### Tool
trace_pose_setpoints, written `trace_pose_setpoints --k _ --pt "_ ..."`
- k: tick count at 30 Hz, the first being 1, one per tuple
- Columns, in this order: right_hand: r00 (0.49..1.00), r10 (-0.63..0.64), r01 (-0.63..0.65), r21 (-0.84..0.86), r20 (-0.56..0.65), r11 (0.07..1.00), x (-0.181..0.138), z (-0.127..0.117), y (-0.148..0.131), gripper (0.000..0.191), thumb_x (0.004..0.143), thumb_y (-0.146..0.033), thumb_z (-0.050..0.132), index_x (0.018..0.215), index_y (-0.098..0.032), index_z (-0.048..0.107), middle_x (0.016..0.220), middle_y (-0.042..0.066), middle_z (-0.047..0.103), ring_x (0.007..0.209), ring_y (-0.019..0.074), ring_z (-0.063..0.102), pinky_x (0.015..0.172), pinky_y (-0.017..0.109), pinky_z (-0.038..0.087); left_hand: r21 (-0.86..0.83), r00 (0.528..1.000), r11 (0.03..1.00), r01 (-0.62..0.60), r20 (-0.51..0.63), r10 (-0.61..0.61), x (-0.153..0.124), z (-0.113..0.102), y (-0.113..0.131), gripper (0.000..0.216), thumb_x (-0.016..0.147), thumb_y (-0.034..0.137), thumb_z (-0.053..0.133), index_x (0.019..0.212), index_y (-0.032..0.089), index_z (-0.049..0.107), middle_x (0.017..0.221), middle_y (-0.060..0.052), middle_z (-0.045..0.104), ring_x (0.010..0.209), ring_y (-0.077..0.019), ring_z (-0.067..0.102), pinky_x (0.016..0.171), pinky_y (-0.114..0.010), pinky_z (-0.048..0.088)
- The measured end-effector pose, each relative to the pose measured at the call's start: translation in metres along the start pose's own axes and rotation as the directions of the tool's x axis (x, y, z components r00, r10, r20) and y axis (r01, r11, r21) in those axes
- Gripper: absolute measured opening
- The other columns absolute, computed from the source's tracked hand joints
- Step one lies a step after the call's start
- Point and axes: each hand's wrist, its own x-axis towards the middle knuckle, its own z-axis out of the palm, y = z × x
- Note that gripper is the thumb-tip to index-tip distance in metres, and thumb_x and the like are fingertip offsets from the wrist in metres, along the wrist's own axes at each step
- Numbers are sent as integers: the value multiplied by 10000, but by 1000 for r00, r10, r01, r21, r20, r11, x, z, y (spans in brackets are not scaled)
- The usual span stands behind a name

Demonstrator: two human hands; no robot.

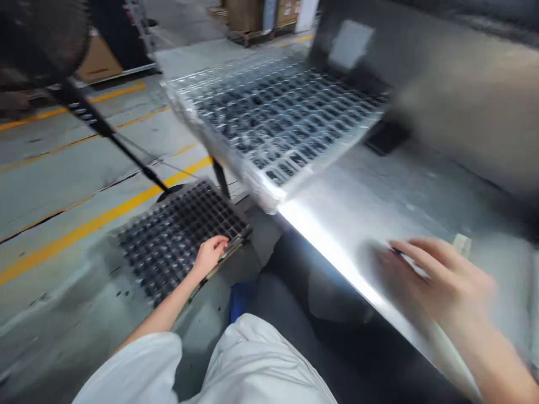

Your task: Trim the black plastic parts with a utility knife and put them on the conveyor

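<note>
My left hand (pixel 210 253) reaches down to my left and grips the near edge of a black grid tray (pixel 177 235) that sits low beside the table. My right hand (pixel 438 275) is blurred by motion over the metal table (pixel 362 207), fingers stretched out toward the left, with a small pale object (pixel 462 244) just behind it. A clear plastic grid tray (pixel 273 112) filled with small dark parts lies on the table's far left corner, overhanging the edge.
A fan on a black stand (pixel 105 129) is at the left. Yellow lines (pixel 96 219) cross the grey floor. Cardboard boxes on pallets (pixel 252 17) stand at the back. A large grey machine or panel (pixel 463 84) rises at the right.
</note>
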Motion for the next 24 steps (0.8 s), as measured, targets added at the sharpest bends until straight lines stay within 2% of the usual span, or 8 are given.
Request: trace_pose_setpoints --k 2,6,8,11,15,18,21,24 --pt "987 -144 149 -71 71 986 14 5 8 469 1102 -558 452 1031 -249 797 1092 111 713 846 221 654 728 360 437 -12 973 977 -212 93 212 -31 14 26 202 914 287 575 957 249 768 886 -41 757 671 -197 679 676 -316 551" --pt "946 -295 301 -31 138 953 30 5 26 487 1122 -513 382 1160 -216 767 1111 100 714 871 208 642 783 339 418 -6 761 780 -625 218 611 -68 22 93 245 987 321 544 1007 303 788 971 -53 777 865 -226 738 791 -350 578" --pt "968 -243 243 7 66 970 23 0 34 504 1122 -500 357 1159 -203 762 1117 106 714 912 216 647 807 338 427 -21 655 676 -737 227 721 -80 22 131 252 998 254 536 1029 299 782 954 -49 778 864 -213 741 787 -338 577" --pt "988 25 -18 44 -153 999 8 -10 50 530 1123 -471 319 1082 -182 762 1054 113 703 881 215 639 801 331 442 -56 547 572 -818 232 805 -89 30 190 257 997 209 535 1076 276 770 925 -52 770 845 -205 733 764 -326 566" --pt "883 349 -355 38 -314 934 2 -17 77 436 1099 -443 386 1197 -181 721 1078 112 660 883 231 626 736 324 417 -31 537 570 -821 297 790 -85 62 259 265 991 322 554 1111 241 776 935 -78 763 819 -227 701 785 -344 525" --pt "871 453 -468 -45 -189 882 4 -17 91 438 1059 -479 488 1338 -183 651 1134 122 647 919 267 629 700 324 399 -3 564 598 -802 327 758 -69 100 302 286 961 365 591 1143 237 771 933 -67 752 731 -207 639 759 -331 463" --pt "873 488 -486 -124 -20 865 5 -15 96 444 1057 -494 529 1360 -192 643 1190 131 649 1001 297 636 713 329 402 82 537 558 -826 414 734 -49 135 337 282 935 337 638 1175 243 754 937 -44 740 723 -201 600 746 -325 402" --pt "881 470 -463 -109 50 880 6 -16 97 369 1069 -418 536 1362 -228 656 1196 108 658 1035 281 640 727 324 402 180 502 489 -853 538 677 -36 161 360 223 918 321 671 1104 244 767 913 -45 713 766 -222 595 726 -320 363"
